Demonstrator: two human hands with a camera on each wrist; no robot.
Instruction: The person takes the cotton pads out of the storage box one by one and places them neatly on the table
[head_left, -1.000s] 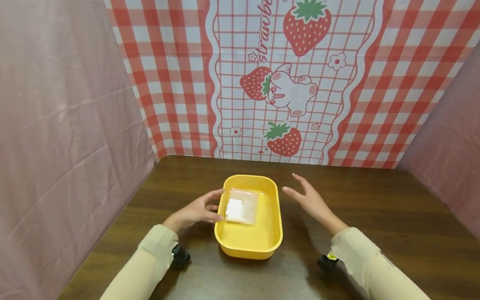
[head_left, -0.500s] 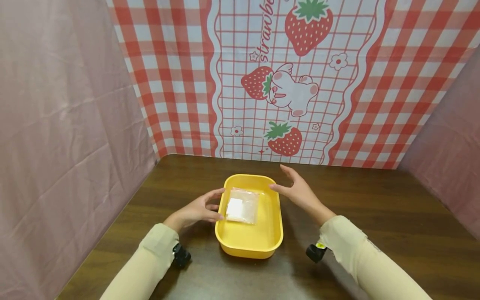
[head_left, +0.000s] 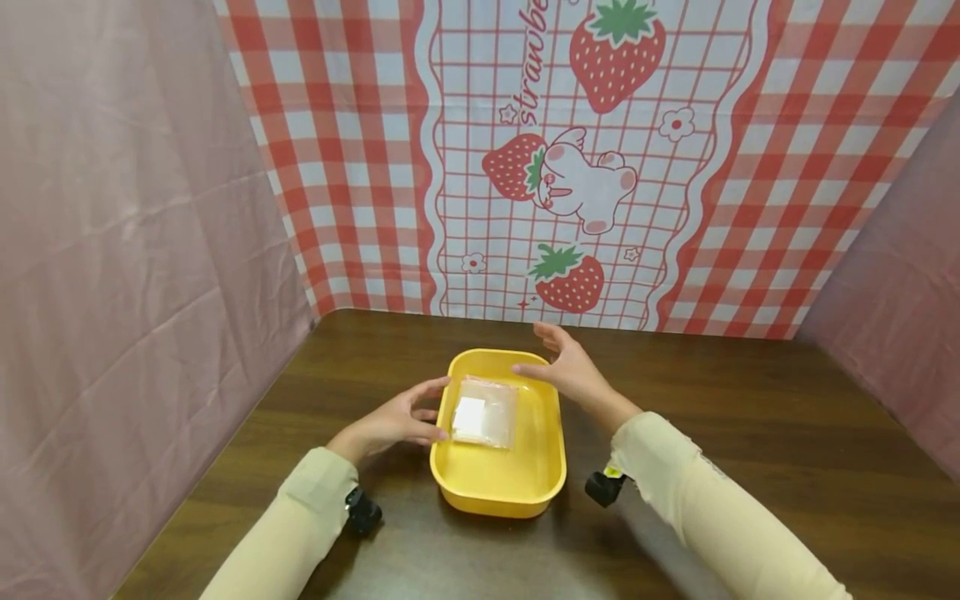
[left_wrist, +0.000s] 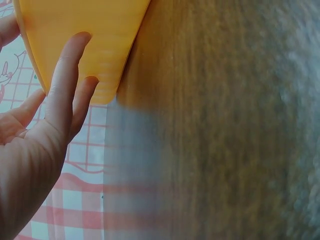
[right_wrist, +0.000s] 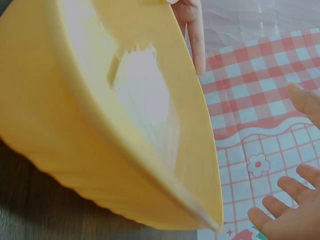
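1. Head view, left of centre: left hand [head_left: 392, 422], fingers spread, at left rim of yellow bin [head_left: 498, 477]; contact unclear.
2. Lower centre: bin lies between hands, clear packet [head_left: 497, 415] inside.
3. Right of centre: right hand [head_left: 573, 373], fingers extended, near but apart from bin's upper-right corner.

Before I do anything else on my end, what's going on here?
A person has both hands around a yellow tub on the wooden table. The left hand is at the left wall of the tub, its thumb over the rim and other fingers outside. The right hand is open by the far right corner, holding nothing; the right wrist view shows it apart from the tub. A flat, clear packet lies inside, toward the left.
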